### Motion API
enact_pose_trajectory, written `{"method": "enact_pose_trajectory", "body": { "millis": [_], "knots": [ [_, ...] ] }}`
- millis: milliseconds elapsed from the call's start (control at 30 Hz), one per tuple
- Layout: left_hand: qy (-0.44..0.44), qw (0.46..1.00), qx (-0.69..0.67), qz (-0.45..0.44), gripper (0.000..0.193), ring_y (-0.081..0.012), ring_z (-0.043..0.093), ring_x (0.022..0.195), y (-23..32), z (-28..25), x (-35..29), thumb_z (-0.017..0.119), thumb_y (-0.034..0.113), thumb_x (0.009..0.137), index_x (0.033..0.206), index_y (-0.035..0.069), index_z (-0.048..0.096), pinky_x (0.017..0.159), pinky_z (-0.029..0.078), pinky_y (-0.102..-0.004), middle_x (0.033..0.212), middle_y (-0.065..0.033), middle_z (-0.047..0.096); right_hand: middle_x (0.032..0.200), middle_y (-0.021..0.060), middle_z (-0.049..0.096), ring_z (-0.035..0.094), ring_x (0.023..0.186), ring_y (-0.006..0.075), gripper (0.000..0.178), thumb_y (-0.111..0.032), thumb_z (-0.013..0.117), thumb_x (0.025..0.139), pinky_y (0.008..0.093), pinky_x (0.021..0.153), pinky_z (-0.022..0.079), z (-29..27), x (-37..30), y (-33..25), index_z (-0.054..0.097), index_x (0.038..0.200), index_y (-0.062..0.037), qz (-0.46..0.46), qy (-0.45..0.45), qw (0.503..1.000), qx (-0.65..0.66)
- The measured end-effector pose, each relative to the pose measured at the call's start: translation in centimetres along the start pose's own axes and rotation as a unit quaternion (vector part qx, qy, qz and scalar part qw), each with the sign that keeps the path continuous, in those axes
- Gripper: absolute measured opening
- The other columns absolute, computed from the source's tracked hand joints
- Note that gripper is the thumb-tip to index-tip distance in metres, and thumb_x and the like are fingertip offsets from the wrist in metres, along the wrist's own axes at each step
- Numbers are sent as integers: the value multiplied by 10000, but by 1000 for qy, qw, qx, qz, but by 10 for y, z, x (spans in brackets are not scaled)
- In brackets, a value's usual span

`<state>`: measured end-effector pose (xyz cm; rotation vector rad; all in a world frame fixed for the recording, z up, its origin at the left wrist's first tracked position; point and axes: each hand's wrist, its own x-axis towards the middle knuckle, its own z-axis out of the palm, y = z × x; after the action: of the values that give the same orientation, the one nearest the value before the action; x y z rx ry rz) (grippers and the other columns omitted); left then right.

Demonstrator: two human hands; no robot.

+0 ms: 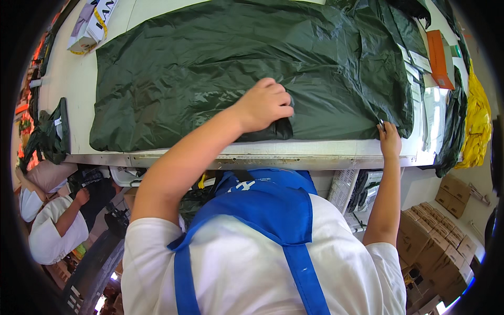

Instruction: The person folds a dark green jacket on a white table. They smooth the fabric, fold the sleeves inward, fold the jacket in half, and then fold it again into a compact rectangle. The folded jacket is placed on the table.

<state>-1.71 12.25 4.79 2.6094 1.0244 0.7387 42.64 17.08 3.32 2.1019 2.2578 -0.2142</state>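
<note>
A large dark green raincoat-like sheet of thin fabric lies spread over the white table. My left hand sits on its near edge with fingers curled, gripping a small folded-up bunch of the fabric just below the knuckles. My right hand is at the table's front edge, pinching the sheet's near right corner. My blue apron and white shirt fill the lower middle of the view.
A strapped white box lies at the table's far left. An orange box, clear bags with paper slips and a yellow garment lie right. Cardboard boxes stack on the floor. Another person sits at left beside a dark green bundle.
</note>
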Motion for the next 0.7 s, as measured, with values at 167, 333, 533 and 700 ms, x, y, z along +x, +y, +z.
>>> {"method": "enact_pose_trajectory", "body": {
  "millis": [167,333,533,700],
  "knots": [
    [-34,991,84,-97,119,-204,509,1034,-5,-25,-40,614,76,673,767,146,637,911,368,-403,1049,35,598,900,123,593,580,782,347,249,-305,573,889,410,663,456,-1,13,4,585,979,-73,-40,4,999,36],
    [-26,999,41,0,184,-212,520,1001,55,12,-12,575,114,714,885,124,642,943,370,-393,981,-15,591,907,129,605,587,774,334,253,-292,571,891,398,671,459,-4,15,-1,593,1007,-68,-56,16,997,41],
    [-171,976,26,129,32,-186,496,777,53,21,-5,559,121,705,676,121,544,917,391,-344,707,-12,469,912,152,619,582,816,375,276,-324,553,897,430,676,454,-9,22,3,593,1004,-73,-61,-6,998,15],
    [-116,986,-36,111,31,-211,504,811,21,-24,-36,586,135,681,666,108,578,807,419,-333,766,-28,499,863,173,624,585,799,390,282,-352,543,899,459,654,444,-25,28,0,589,986,-88,-30,-44,998,14]
  ]
}}
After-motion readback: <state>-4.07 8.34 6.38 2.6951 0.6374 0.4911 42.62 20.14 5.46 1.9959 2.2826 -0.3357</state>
